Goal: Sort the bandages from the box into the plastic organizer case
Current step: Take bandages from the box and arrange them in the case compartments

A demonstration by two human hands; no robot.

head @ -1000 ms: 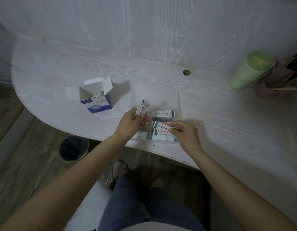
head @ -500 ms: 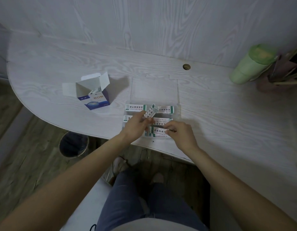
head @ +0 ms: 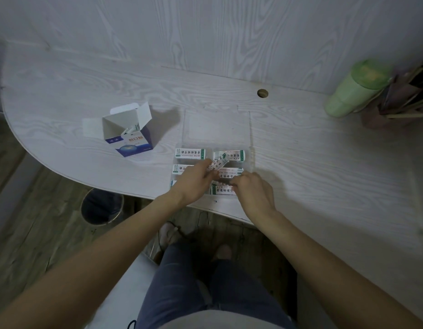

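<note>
The left hand (head: 193, 184) pinches a thin, white paper-wrapped bandage (head: 216, 164) over the clear plastic organizer case (head: 252, 157), just beyond its fingertips. The right hand (head: 253, 193), beside it, presses wrapped bandages (head: 223, 189) in a near compartment. Light, floppy and slick, the strips probably handle best pinched at one end.

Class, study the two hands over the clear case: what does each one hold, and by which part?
The left hand pinches a bandage by its near end. The right hand touches bandages in the organizer case; a grip cannot be told.
</note>
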